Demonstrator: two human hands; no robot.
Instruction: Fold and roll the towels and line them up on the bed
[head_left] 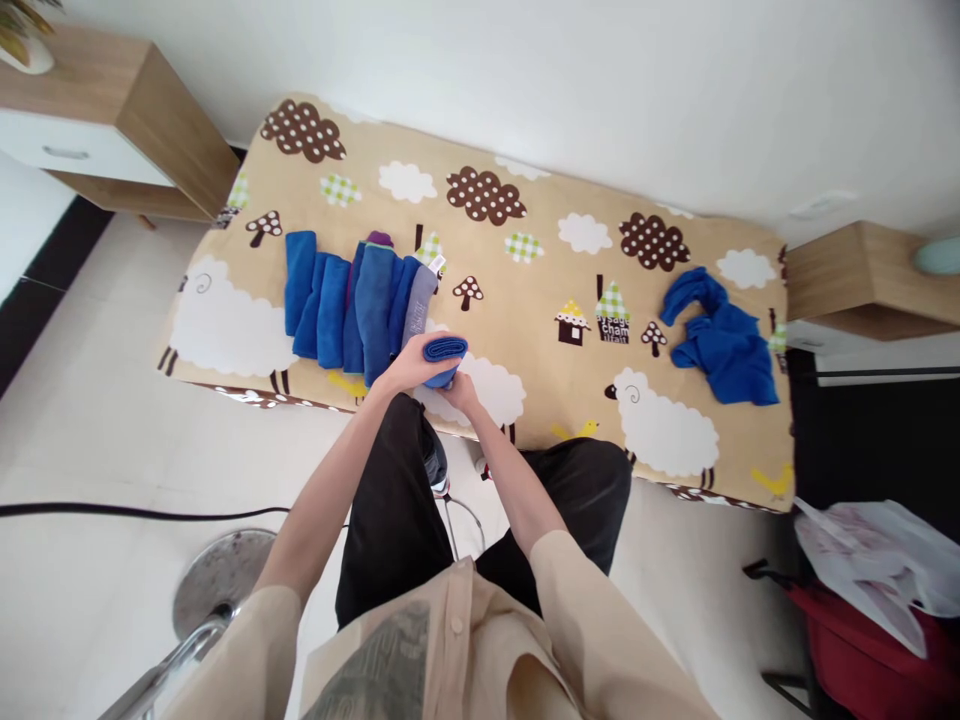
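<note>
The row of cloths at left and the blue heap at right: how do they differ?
The row of cloths is folded and lined up side by side; the blue heap lies crumpled. The row mixes blue with grey and purple; the heap is all blue. Both rest on the patterned cover.

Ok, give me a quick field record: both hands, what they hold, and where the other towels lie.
left hand: grips rolled towel, blue
right hand: under the same towel, holding it
place: near edge of patterned cover
folded row: left of the hands, blue towels and one grey, side by side
loose pile: blue, crumpled, at the right end of the cover
</note>
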